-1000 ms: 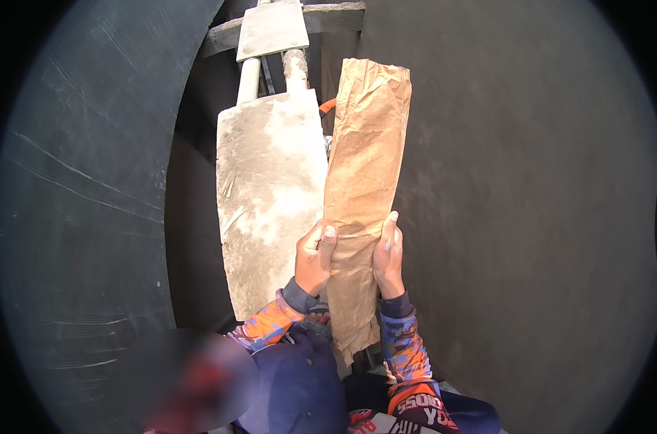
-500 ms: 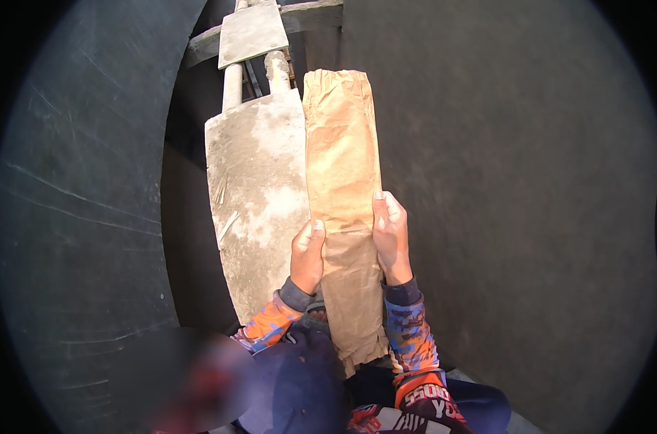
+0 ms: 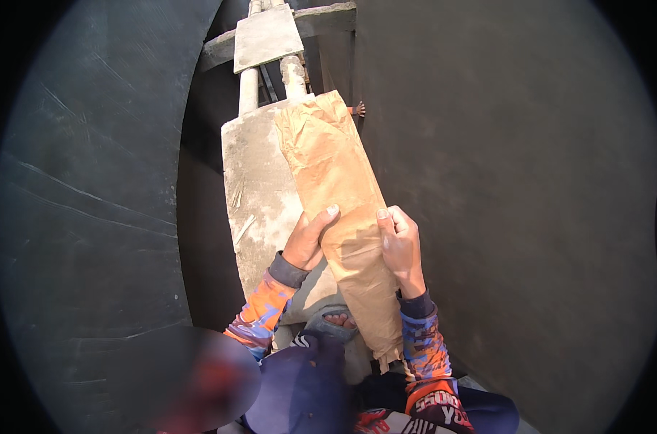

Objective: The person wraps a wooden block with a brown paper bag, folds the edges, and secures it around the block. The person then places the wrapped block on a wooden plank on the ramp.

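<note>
A long, creased brown paper sheet, folded into a strip (image 3: 339, 184), lies between my two hands, its far end tilted to the left. My left hand (image 3: 308, 237) grips its left edge, thumb on top and fingers beneath. On the right edge, a little below mid-length, my right hand (image 3: 400, 242) pinches the paper between thumb and curled fingers. The strip's ragged near end hangs by my right forearm. Under its left side is a pale, stained board (image 3: 259, 173).
A smaller pale board (image 3: 268, 37) rests farther off on round poles (image 3: 249, 90), near a crossing beam (image 3: 321, 18). Large dark surfaces rise at left (image 3: 90, 181) and right (image 3: 516, 181). Another person's hand (image 3: 361, 109) shows beyond the paper. My sandalled foot (image 3: 334, 320) is on the boards.
The strip's far end has swung left over the board, and its near end has shifted right. Both hands still hold it. Another person's hand has come into view, and my foot shows more.
</note>
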Available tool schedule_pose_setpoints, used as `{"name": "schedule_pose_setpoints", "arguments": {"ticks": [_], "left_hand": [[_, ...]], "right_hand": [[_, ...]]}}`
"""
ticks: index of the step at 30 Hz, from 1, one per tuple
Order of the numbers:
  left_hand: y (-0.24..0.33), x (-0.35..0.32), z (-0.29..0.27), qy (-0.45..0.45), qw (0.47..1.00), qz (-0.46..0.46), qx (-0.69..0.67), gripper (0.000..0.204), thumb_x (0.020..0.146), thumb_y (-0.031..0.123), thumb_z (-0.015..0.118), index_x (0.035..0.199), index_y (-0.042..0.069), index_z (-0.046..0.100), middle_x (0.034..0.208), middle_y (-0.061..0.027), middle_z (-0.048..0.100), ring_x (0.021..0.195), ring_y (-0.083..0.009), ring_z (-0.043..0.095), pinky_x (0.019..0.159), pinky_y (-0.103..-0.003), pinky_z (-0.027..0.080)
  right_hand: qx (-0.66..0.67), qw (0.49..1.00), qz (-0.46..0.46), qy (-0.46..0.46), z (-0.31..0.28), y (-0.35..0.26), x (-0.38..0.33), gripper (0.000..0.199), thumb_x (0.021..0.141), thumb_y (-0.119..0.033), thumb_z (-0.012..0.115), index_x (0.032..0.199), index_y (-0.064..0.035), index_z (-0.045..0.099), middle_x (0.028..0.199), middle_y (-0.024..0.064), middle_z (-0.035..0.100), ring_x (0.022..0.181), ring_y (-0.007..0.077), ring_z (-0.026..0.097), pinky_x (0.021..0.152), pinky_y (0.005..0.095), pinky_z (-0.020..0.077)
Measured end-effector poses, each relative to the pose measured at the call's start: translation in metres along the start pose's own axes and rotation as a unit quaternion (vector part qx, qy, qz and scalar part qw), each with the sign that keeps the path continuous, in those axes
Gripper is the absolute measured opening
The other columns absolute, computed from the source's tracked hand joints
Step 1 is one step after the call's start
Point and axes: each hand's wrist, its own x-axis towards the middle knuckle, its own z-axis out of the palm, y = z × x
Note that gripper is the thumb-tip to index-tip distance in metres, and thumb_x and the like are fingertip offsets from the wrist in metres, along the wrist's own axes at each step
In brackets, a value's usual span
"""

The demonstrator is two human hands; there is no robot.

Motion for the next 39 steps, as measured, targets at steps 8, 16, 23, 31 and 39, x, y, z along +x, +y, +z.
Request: {"name": "schedule_pose_setpoints", "arguments": {"ticks": [8, 16, 23, 31, 39], "left_hand": [[-0.011, 0.001, 0.003, 0.077, 0.991, 0.095, -0.059, 0.043, 0.104, 0.023, 0.057, 0.138, -0.001, 0.048, 0.127, -0.0136, 0.063, 0.112, -0.0221, 0.065, 0.095, -0.036, 0.056], [-0.005, 0.003, -0.008, 0.082, 0.990, 0.067, -0.094, 0.039, 0.102, 0.018, 0.057, 0.134, -0.004, 0.050, 0.126, -0.0145, 0.063, 0.111, -0.0245, 0.066, 0.095, -0.038, 0.056], [-0.010, 0.005, -0.009, 0.126, 0.982, 0.104, -0.094, 0.035, 0.102, 0.019, 0.058, 0.128, -0.004, 0.054, 0.122, -0.0148, 0.065, 0.108, -0.0248, 0.067, 0.093, -0.039, 0.057], [0.005, 0.008, -0.031, 0.145, 0.968, 0.161, -0.123, 0.035, 0.102, 0.022, 0.058, 0.127, -0.003, 0.055, 0.122, -0.0147, 0.066, 0.108, -0.0266, 0.067, 0.094, -0.041, 0.057], [0.015, 0.012, -0.054, 0.194, 0.950, 0.241, -0.036, 0.043, 0.107, 0.032, 0.047, 0.133, -0.002, 0.053, 0.130, -0.0157, 0.062, 0.117, -0.0288, 0.063, 0.103, -0.044, 0.051]], "right_hand": [[0.005, 0.999, -0.023, -0.047, 0.006, -0.001, 0.002, 0.037, 0.103, -0.031, 0.054, 0.083, 0.0006, 0.056, 0.063, 0.0089, 0.041, 0.059, 0.0157, 0.037, 0.055, 0.0345, 0.0366], [-0.024, 0.996, -0.013, -0.085, 0.001, 0.000, 0.006, 0.038, 0.106, -0.028, 0.053, 0.082, 0.0015, 0.052, 0.069, 0.0032, 0.041, 0.066, 0.0114, 0.036, 0.060, 0.0290, 0.0373], [-0.036, 0.994, -0.022, -0.096, 0.001, 0.007, 0.014, 0.036, 0.105, -0.027, 0.054, 0.085, 0.0035, 0.055, 0.072, 0.0124, 0.046, 0.063, 0.0211, 0.042, 0.063, 0.0329, 0.0422], [-0.147, 0.988, 0.032, -0.041, -0.005, 0.027, -0.013, 0.036, 0.102, -0.030, 0.052, 0.093, 0.0032, 0.064, 0.087, 0.0208, 0.063, 0.081, 0.0382, 0.062, 0.076, 0.0421, 0.0482], [-0.248, 0.959, -0.134, 0.015, -0.035, 0.045, -0.024, 0.045, 0.094, -0.035, 0.068, 0.122, 0.0002, 0.062, 0.122, 0.0173, 0.065, 0.114, 0.0341, 0.061, 0.097, 0.0425, 0.0465]]}}
